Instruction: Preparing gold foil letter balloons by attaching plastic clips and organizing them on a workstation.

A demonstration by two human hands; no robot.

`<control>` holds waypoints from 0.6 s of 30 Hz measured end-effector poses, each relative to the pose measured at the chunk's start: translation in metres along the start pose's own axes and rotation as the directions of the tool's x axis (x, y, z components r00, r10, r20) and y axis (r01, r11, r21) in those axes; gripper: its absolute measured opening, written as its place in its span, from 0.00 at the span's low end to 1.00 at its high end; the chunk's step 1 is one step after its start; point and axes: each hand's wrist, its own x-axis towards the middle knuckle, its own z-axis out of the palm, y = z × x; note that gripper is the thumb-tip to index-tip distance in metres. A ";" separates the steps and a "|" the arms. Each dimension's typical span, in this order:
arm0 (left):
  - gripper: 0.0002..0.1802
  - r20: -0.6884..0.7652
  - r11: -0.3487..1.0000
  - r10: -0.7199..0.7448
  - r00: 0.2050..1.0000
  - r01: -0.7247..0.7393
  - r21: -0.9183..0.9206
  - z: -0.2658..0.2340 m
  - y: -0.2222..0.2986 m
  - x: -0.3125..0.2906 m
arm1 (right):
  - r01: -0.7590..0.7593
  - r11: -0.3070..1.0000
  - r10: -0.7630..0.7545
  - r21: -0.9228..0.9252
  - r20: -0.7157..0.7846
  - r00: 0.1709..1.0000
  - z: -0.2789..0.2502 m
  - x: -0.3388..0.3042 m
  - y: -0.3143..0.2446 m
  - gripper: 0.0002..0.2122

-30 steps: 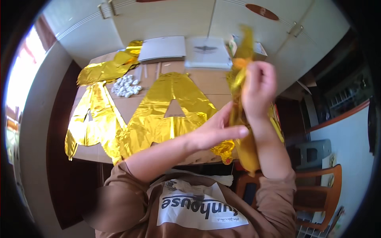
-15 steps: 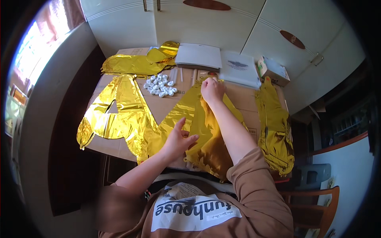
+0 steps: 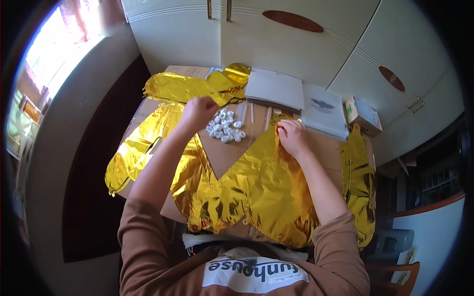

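Note:
Flat gold foil balloons cover much of the cardboard-topped table. The one in the middle [image 3: 266,192] is wide, with a V-shaped notch in its far edge. On the left is a gold foil balloon [image 3: 133,150] with a small cut-out; where the two meet I cannot tell if they are joined or overlap. My right hand [image 3: 293,138] grips the upper right part of the middle balloon, its fingers curled over the foil. My left hand [image 3: 198,114] is closed, above the far end of the left balloon; what its fingers hold, if anything, is hidden.
Several small white rolled pieces [image 3: 225,127] lie beyond the notch, beside clear straws [image 3: 241,112]. Further gold foil balloons lie at the back left [image 3: 177,88] and right edge [image 3: 356,182]. White sheets [image 3: 274,90] and a small box [image 3: 363,116] stand near the cabinets [image 3: 316,49].
My left hand has gone from open over the middle foil to closed above the left balloon. My right hand stays on the middle balloon, which now lies flatter. The view has shifted.

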 end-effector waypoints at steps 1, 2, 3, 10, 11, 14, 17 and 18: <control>0.14 0.003 0.999 -0.046 0.999 0.046 0.026 0.006 -0.018 0.028 | 0.034 0.999 -0.035 -0.019 -0.036 0.999 -0.003 0.005 -0.007 0.06; 0.14 0.002 0.998 -0.050 0.999 0.050 0.026 0.013 -0.032 0.048 | 0.070 0.997 -0.073 -0.042 -0.073 0.995 -0.008 0.012 -0.014 0.06; 0.14 0.007 0.998 -0.051 0.999 0.051 0.023 0.017 -0.036 0.064 | 0.099 0.993 -0.106 -0.068 -0.108 0.988 -0.015 0.021 -0.021 0.05; 0.25 0.226 0.929 -0.096 0.969 0.006 0.369 0.058 -0.052 0.090 | 0.014 0.991 -0.034 0.135 0.147 0.989 0.014 0.129 -0.047 0.07; 0.31 0.162 0.948 -0.033 0.986 -0.021 0.319 0.069 -0.065 0.087 | 0.035 0.992 -0.051 0.118 0.137 0.989 0.032 0.148 -0.044 0.09; 0.46 0.069 0.950 0.045 0.997 -0.064 0.307 0.073 -0.070 0.079 | 0.009 0.998 0.001 -0.062 0.165 0.986 0.086 0.186 -0.043 0.14; 0.53 0.037 0.958 0.086 0.996 -0.093 0.273 0.061 -0.063 0.078 | 0.067 0.962 -0.023 -0.264 0.166 0.986 0.126 0.200 -0.048 0.16; 0.53 0.022 0.969 0.105 0.994 -0.107 0.221 0.059 -0.063 0.077 | 0.104 0.941 -0.053 -0.323 0.164 0.985 0.134 0.204 -0.049 0.16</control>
